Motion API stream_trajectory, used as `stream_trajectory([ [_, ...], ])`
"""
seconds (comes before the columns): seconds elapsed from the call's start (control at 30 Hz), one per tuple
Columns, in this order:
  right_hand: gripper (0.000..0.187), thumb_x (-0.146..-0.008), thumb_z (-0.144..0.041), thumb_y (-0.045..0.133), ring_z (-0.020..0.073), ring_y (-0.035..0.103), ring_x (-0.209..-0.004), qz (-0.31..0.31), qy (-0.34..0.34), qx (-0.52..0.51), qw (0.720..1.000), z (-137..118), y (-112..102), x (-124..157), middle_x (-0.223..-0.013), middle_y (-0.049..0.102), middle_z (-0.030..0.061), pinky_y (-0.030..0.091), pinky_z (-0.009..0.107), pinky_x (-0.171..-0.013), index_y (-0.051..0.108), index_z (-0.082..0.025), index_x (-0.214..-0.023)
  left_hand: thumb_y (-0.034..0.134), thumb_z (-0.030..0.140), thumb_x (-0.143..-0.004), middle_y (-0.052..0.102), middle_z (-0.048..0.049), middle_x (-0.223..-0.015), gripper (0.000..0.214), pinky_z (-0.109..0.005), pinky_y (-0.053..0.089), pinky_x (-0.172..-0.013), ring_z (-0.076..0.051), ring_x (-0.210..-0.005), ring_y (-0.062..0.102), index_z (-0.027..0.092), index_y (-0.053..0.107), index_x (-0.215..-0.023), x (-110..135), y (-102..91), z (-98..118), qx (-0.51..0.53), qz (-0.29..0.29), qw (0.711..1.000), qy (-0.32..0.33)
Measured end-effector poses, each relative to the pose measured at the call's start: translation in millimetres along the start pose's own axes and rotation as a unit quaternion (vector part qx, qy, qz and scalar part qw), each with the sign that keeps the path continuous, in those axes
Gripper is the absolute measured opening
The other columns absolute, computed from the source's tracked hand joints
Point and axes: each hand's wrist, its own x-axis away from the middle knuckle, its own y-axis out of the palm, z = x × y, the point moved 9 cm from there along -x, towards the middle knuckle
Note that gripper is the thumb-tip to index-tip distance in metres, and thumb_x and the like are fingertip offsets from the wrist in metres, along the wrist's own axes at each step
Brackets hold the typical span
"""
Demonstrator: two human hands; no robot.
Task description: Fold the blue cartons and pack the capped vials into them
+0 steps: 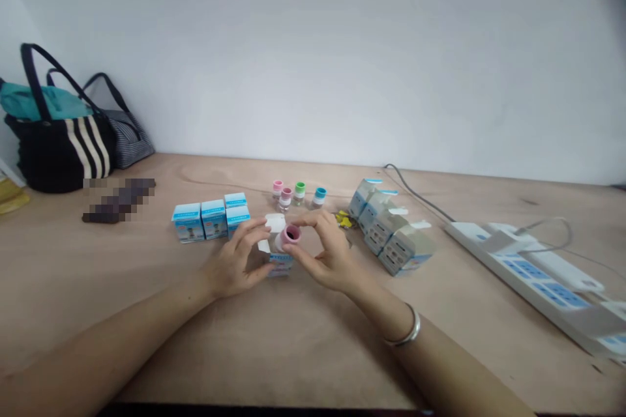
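Note:
My right hand [328, 249] pinches a small clear container with a pink rim [292, 234] between thumb and fingers, its dark opening facing up toward me. Just under it is a small blue-and-white box [280, 266] with its white top flaps raised. My left hand [239, 257] is curled at the left side of this box, thumb against its edge and fingertips by the flaps. The container is over the box's open top; how far it sits inside cannot be told. Beyond my hands stand similar small containers with pink [278, 187], green [300, 190] and blue [319, 195] rims.
Several closed blue-and-white boxes [189, 223] stand left of my hands. Open boxes [386, 231] form a row at the right, beside small yellow pieces [344, 219]. A power strip [528, 287] with cables lies far right. Bags [63, 143] and a pixelated dark object [120, 201] are left.

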Motion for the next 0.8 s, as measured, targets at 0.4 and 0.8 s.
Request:
stream_trajectory([
  [0.4, 0.013, -0.083, -0.027, 0.053, 0.0228, 0.060, -0.081, -0.168, 0.241, 0.260, 0.920, 86, -11, 17, -0.086, 0.064, 0.0096, 0.043, 0.032, -0.070, 0.060, -0.017, -0.081, 0.060, 0.024, -0.082, 0.042, -0.0134, -0.131, 0.044, -0.044, 0.047, -0.101, -0.027, -0.123, 0.047, 0.022, 0.046, -0.124, -2, 5.9, 2, -0.006, -0.046, 0.999, -0.003],
  [0.8, 0.030, -0.081, -0.006, 0.045, 0.0208, 0.059, -0.092, -0.301, 0.253, 0.172, 0.903, 112, 11, 42, -0.101, 0.063, 0.0131, 0.044, 0.029, -0.080, 0.055, -0.013, -0.108, 0.060, 0.023, -0.082, 0.041, -0.0124, -0.131, 0.037, -0.042, 0.049, -0.100, -0.024, -0.118, 0.053, 0.022, 0.050, -0.117, -1, 6.7, 0, 0.013, -0.037, 0.999, -0.008],
])
